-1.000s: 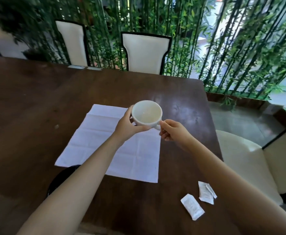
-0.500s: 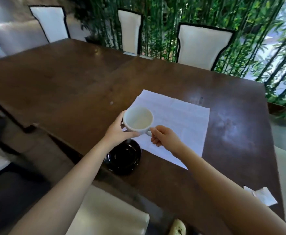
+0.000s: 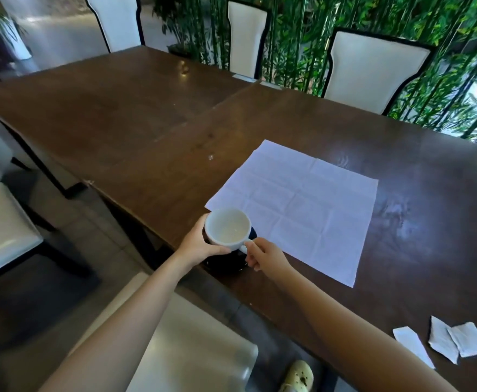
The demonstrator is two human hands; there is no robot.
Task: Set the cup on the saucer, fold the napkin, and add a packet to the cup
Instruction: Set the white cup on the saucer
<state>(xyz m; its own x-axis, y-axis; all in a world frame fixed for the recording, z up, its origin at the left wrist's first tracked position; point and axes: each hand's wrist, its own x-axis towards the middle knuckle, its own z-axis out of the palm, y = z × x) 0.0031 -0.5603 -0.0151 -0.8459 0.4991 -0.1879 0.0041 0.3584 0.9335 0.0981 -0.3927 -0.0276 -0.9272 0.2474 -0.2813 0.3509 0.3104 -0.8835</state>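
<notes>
An empty white cup [image 3: 227,228] is held directly over a black saucer [image 3: 226,263] at the table's near edge; whether it touches the saucer I cannot tell. My left hand [image 3: 199,244] wraps the cup's left side. My right hand [image 3: 265,254] pinches its handle. Most of the saucer is hidden under the cup and hands. A white napkin [image 3: 302,205] lies unfolded and flat to the right of the cup. Three white packets [image 3: 440,339] lie near the front right corner of the table.
The dark wooden table [image 3: 152,123] stretches far to the left. White-backed chairs [image 3: 373,69] stand along its far side before a bamboo screen. A cushioned seat [image 3: 192,343] sits just below the table edge, with a shoe [image 3: 298,376] beside it.
The cup has come down and to the left, from above the napkin to over the saucer, with both hands still on it. The view has swung left.
</notes>
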